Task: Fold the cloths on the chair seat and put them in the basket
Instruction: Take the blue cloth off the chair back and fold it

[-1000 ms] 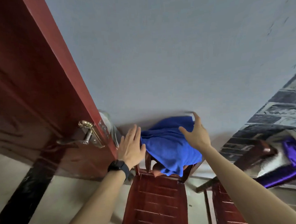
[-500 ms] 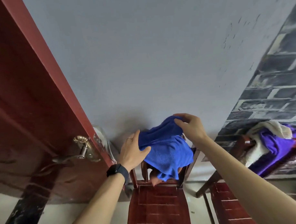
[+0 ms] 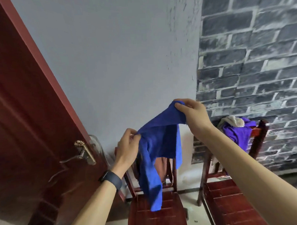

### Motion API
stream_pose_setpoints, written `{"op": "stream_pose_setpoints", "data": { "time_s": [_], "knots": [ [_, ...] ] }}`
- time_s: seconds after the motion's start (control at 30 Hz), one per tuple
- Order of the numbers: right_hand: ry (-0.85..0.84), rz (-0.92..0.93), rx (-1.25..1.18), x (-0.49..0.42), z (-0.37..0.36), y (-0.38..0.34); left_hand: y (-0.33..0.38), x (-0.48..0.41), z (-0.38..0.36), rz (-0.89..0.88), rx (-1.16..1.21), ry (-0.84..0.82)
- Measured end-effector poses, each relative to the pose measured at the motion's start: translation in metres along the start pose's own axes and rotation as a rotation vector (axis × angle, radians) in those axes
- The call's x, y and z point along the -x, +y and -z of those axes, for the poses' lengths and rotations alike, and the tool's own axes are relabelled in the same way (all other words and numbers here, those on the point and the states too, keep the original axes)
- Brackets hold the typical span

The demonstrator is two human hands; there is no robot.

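A blue cloth hangs in the air above the red wooden chair in front of me. My left hand pinches its left edge and my right hand grips its upper right corner, higher up. The cloth's lower end dangles down onto the chair seat. A brownish cloth stays draped over that chair's back, partly hidden behind the blue one. No basket is in view.
A second red chair stands to the right, with purple and whitish cloths piled on its back. A dark red door with a brass handle is at the left. Grey wall and brick-pattern wall lie behind.
Both hands went from reaching with open fingers to gripping the blue cloth and lifting it off the chair back. It now hangs stretched between them, the right hand higher.
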State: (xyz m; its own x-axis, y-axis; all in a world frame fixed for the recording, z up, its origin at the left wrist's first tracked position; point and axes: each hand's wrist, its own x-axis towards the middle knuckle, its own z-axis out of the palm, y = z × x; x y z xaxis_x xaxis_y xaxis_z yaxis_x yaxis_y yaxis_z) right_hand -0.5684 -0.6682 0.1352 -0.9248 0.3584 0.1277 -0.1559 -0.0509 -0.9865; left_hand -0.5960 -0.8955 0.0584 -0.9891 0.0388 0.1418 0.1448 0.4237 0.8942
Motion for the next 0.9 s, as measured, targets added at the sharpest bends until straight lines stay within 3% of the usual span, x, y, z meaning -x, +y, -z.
{"op": "stream_pose_setpoints", "data": {
  "time_s": [0.1,0.27,0.43,0.5,0.63,0.77,0.9],
  "knots": [
    [-0.011,-0.074,-0.01,0.026,0.023,0.013,0.016,0.03,0.005,0.038,0.037,-0.042],
    [-0.099,-0.17,0.031,0.061,0.028,0.027,0.027,0.074,-0.004,0.073,-0.077,-0.4],
    [-0.23,-0.27,0.029,0.087,0.018,0.046,0.042,0.095,-0.022,-0.248,-0.386,-0.215],
    [-0.246,-0.287,0.025,0.095,0.02,0.052,0.041,0.097,-0.022,-0.295,-0.452,-0.182],
    [-0.335,-0.229,0.101,0.112,0.043,0.077,0.035,0.099,-0.014,-0.256,-0.205,-0.172],
    [-0.447,-0.209,0.592,0.143,0.052,0.124,0.032,0.109,-0.011,-0.173,-0.022,-0.2],
    [-0.394,-0.133,0.759,0.162,0.051,0.161,0.017,0.118,-0.006,-0.124,0.026,-0.22]
  ]
}}
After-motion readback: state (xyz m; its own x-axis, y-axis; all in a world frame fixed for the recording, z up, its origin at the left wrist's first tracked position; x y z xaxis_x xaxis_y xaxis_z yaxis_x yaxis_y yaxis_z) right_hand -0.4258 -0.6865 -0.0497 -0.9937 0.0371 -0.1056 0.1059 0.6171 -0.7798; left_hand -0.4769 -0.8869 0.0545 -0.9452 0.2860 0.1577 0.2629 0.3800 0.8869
